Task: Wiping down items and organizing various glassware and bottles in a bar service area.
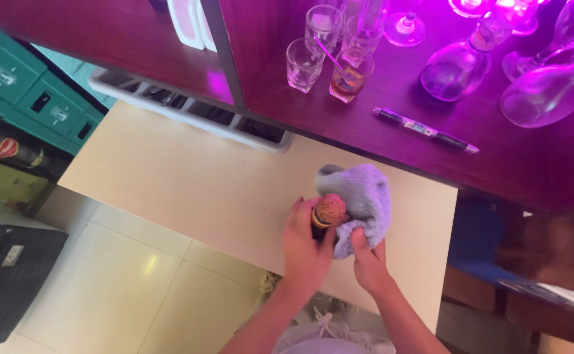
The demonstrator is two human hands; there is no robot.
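My left hand (pixel 305 246) grips the neck of a dark bottle (pixel 327 214) with a speckled foil top, seen from above. A grey-lilac cloth (pixel 360 198) is pressed against the right side of the bottle, and my right hand (pixel 368 261) holds that cloth from below. Both hands and the bottle are over the beige counter (pixel 188 183), near its front edge. The body of the bottle is hidden by my hands and the cloth.
A dark shelf (pixel 339 124) under pink light runs along the back, with several drinking glasses (pixel 303 63), glass decanters (pixel 461 65) and a pen (pixel 425 130). A white tray (pixel 188 111) sits under the shelf. Green crates (pixel 31 92) stand at left, tiled floor (pixel 110 282) below.
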